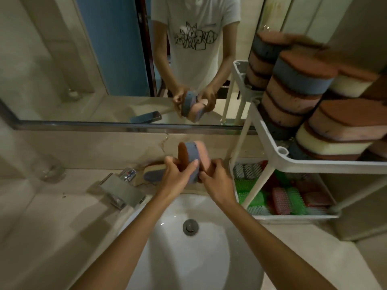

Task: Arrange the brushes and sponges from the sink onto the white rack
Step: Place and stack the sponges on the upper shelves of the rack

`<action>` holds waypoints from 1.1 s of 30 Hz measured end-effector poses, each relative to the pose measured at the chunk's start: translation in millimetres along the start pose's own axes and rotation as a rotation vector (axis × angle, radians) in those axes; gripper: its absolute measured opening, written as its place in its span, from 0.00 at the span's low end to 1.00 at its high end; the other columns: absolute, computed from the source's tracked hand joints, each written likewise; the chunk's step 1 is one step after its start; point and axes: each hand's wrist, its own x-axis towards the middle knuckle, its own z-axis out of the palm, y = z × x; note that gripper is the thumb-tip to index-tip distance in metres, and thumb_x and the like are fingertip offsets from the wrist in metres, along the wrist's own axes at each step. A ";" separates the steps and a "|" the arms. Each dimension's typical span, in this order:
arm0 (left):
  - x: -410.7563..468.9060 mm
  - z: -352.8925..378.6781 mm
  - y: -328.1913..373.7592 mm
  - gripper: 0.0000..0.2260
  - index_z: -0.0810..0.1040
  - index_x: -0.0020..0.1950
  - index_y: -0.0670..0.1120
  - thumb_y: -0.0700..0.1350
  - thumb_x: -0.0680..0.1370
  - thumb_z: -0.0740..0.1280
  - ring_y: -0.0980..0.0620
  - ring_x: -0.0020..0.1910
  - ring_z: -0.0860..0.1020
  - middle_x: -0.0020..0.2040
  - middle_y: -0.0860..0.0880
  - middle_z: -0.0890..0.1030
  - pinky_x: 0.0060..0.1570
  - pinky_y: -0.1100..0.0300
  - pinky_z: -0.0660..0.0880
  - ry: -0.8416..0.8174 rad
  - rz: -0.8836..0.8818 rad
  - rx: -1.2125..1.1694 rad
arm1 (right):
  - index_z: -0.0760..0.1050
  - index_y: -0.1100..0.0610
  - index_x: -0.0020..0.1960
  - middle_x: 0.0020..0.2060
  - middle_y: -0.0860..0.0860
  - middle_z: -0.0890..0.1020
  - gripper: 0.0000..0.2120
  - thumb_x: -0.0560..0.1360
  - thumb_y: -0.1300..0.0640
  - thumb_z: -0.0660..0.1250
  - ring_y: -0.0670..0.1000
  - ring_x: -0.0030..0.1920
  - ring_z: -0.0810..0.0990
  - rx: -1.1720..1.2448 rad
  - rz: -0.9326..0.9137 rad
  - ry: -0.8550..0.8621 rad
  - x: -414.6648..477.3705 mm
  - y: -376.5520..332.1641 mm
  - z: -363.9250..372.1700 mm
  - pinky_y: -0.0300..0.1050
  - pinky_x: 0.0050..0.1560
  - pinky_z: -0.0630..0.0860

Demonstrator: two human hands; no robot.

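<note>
Two sponges are held together on edge above the back of the white sink (pixel 167 243): a blue one with a brown scrub face (pixel 191 153) and a pink one (pixel 203 155). My left hand (pixel 178 174) grips the blue sponge from the left. My right hand (pixel 215 178) holds the pink sponge from the right. Another blue sponge (pixel 154 174) lies on the counter behind the sink. To the right stands the white rack (pixel 270 141); its upper shelf holds stacked sponges (pixel 299 84) and its lower shelf holds several brushes (pixel 280 197).
A chrome faucet (pixel 119 187) sits left of the sink. A clear glass (pixel 50 168) stands at the far left on the beige counter. A wall mirror (pixel 104 59) behind reflects a person and the hands. The sink drain (pixel 190 227) is in the basin.
</note>
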 end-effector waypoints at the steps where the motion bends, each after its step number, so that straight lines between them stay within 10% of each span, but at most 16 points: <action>1: -7.1 -6.4 7.8 0.18 0.61 0.59 0.41 0.51 0.78 0.62 0.43 0.57 0.75 0.58 0.40 0.73 0.48 0.58 0.70 -0.013 0.024 -0.049 | 0.70 0.58 0.56 0.49 0.52 0.78 0.16 0.72 0.54 0.68 0.50 0.46 0.77 0.007 -0.031 0.027 -4.1 -10.0 -6.0 0.40 0.42 0.70; 6: -34.9 -47.4 45.6 0.15 0.65 0.57 0.47 0.48 0.76 0.66 0.60 0.44 0.75 0.52 0.49 0.74 0.33 0.71 0.74 0.016 0.176 -0.290 | 0.71 0.57 0.54 0.47 0.49 0.76 0.14 0.71 0.54 0.69 0.45 0.43 0.75 0.088 -0.191 0.189 -29.8 -63.2 -39.3 0.37 0.41 0.74; 9: -44.5 -66.0 70.6 0.24 0.72 0.62 0.45 0.53 0.69 0.72 0.52 0.48 0.79 0.53 0.48 0.79 0.39 0.64 0.74 -0.031 0.155 -0.388 | 0.69 0.54 0.54 0.47 0.48 0.74 0.14 0.71 0.53 0.68 0.46 0.46 0.75 0.074 -0.244 0.270 -42.1 -93.1 -62.7 0.37 0.42 0.74; 13: -57.8 -75.7 112.3 0.10 0.78 0.46 0.48 0.51 0.70 0.72 0.50 0.44 0.81 0.45 0.47 0.83 0.43 0.59 0.76 -0.040 0.219 -0.494 | 0.68 0.53 0.49 0.42 0.47 0.73 0.11 0.70 0.56 0.68 0.47 0.43 0.73 0.120 -0.268 0.361 -54.3 -121.7 -102.1 0.36 0.36 0.67; 22: -77.0 -32.0 203.7 0.24 0.71 0.63 0.44 0.55 0.72 0.69 0.50 0.54 0.77 0.55 0.48 0.79 0.50 0.57 0.74 -0.144 0.230 -0.641 | 0.69 0.56 0.51 0.42 0.48 0.75 0.12 0.72 0.55 0.68 0.53 0.48 0.78 0.414 -0.164 0.548 -42.8 -134.3 -210.7 0.54 0.49 0.79; 28: -76.0 28.1 273.5 0.21 0.71 0.66 0.46 0.51 0.75 0.67 0.47 0.59 0.76 0.60 0.47 0.78 0.58 0.53 0.74 -0.503 0.104 -0.793 | 0.69 0.58 0.58 0.45 0.56 0.76 0.12 0.76 0.58 0.64 0.54 0.43 0.78 0.783 0.063 0.490 -5.8 -99.5 -308.3 0.44 0.35 0.74; 33: -67.5 79.5 310.5 0.21 0.69 0.68 0.46 0.49 0.77 0.65 0.42 0.68 0.70 0.69 0.42 0.71 0.66 0.47 0.69 -0.636 0.000 -0.916 | 0.73 0.59 0.49 0.21 0.53 0.74 0.03 0.77 0.60 0.61 0.51 0.29 0.71 0.725 0.187 0.471 18.2 -57.3 -353.7 0.40 0.27 0.68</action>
